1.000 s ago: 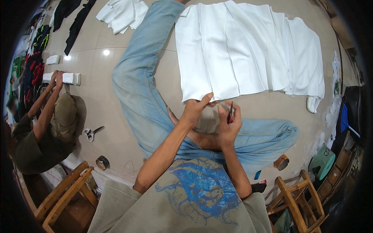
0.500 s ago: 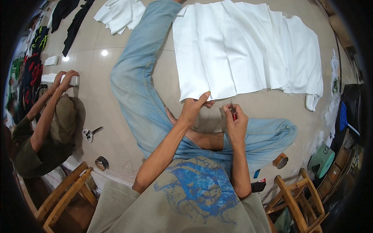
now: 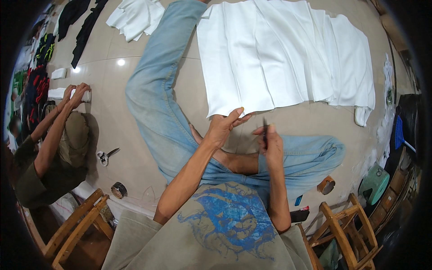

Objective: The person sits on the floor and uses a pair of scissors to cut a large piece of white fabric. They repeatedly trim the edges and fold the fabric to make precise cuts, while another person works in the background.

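Observation:
My left hand (image 3: 223, 128) is closed on the lower edge of a spread of white fabric pieces (image 3: 267, 58), thumb on top and fingers beneath, beside one seam. Just right of it, my right hand (image 3: 270, 141) grips small dark thread snips (image 3: 265, 127), blurred, blades pointing toward the fabric's edge but apart from it. My crossed, jeans-clad legs (image 3: 150, 90) lie around both hands, with a bare foot under my forearms.
At left a co-worker (image 3: 58, 144) has both hands on a white folded bundle (image 3: 56, 93). White scissors (image 3: 103, 158), tape rolls (image 3: 118, 190), a white cloth pile (image 3: 134, 18) and dark garments (image 3: 83, 33) lie around. Wooden chairs (image 3: 72, 225) flank me; a green object (image 3: 375, 182) sits at right.
My right hand first moved a little right, drawing a thread visible half a second ago, then dropped slightly; the snips are now blurred. My left hand stays on the fabric edge.

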### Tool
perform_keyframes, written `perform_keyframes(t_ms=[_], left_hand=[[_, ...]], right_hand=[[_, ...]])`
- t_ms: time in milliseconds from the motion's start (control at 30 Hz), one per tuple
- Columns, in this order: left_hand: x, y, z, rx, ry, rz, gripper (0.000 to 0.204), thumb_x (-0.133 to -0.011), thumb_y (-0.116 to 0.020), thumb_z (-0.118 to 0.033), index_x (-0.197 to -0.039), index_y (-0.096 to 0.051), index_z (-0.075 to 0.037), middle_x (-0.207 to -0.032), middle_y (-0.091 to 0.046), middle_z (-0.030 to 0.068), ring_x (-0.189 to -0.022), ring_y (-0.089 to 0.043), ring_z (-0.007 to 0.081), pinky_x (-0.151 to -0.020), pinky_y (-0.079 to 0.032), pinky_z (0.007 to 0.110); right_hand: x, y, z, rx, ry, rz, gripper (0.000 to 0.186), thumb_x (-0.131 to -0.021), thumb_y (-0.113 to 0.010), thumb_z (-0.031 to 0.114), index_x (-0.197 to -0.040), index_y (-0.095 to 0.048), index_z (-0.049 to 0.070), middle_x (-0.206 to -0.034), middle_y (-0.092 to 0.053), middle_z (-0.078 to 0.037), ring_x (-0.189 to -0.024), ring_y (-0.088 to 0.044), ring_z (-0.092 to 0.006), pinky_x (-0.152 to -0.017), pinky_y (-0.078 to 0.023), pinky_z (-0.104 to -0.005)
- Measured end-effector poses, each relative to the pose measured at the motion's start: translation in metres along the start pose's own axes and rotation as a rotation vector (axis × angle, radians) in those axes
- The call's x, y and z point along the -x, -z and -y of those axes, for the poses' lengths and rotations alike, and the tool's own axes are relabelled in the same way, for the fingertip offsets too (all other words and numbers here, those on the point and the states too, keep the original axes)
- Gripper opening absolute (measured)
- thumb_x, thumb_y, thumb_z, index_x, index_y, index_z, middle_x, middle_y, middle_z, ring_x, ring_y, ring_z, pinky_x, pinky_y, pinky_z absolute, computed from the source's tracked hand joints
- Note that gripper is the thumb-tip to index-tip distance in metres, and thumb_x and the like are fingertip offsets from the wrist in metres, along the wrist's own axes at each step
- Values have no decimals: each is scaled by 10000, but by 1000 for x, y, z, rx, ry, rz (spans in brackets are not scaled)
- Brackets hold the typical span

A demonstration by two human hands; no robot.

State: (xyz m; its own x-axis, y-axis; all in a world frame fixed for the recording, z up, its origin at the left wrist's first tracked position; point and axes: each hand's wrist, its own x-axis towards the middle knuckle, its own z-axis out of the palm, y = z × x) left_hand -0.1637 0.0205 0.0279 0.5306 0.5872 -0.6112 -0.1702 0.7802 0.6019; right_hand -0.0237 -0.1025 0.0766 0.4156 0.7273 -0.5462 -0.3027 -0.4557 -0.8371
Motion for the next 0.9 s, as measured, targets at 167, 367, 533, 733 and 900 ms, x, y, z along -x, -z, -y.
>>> perform_keyframes(t_ms=[167, 367, 533, 733, 900], left_hand=[[2, -4, -6, 55, 25, 26, 486, -1004, -696, -273, -1099, -629, 199, -1107, -725, 233, -1115, -705, 227, -1076, -477, 319], [-3, 2, -2, 127, 48, 73, 508, -1003, -673, -185, -1334, -483, 150, -1282, -624, 226, -1203, -666, 328, -1031, -582, 379], [-3, 2, -2, 127, 50, 73, 485, -998, -685, -195, -1304, -511, 139, -1256, -635, 217, -1186, -679, 333, -989, -606, 362], [-3, 1, -4, 96, 51, 69, 430, -1000, -692, -231, -1193, -580, 137, -1189, -681, 229, -1171, -690, 299, -1002, -569, 337], [1, -4, -9, 91, 68, 73, 424, -1010, -682, -259, -1081, -632, 156, -1120, -737, 257, -1162, -703, 256, -1115, -465, 340]], right_hand=[[-7, -15, -2, -66, -191, 106, 603, -1071, -444, 578, -906, -686, 51, -629, -431, 61, -535, -343, -33, -475, -253, -224], [-17, -17, -5, -88, -191, 150, 584, -1085, -429, 556, -886, -659, 57, -589, -438, 48, -468, -309, -31, -427, -228, -215], [-17, -16, -4, -78, -198, 174, 604, -1071, -444, 576, -863, -681, 62, -615, -437, 56, -518, -346, -34, -454, -249, -220], [-18, -17, -5, -85, -196, 164, 592, -1068, -449, 580, -873, -678, 70, -624, -428, 60, -524, -330, -33, -459, -241, -220], [-19, -18, -4, -89, -202, 176, 587, -1065, -449, 587, -867, -668, 80, -637, -419, 62, -535, -322, -35, -465, -230, -224]])
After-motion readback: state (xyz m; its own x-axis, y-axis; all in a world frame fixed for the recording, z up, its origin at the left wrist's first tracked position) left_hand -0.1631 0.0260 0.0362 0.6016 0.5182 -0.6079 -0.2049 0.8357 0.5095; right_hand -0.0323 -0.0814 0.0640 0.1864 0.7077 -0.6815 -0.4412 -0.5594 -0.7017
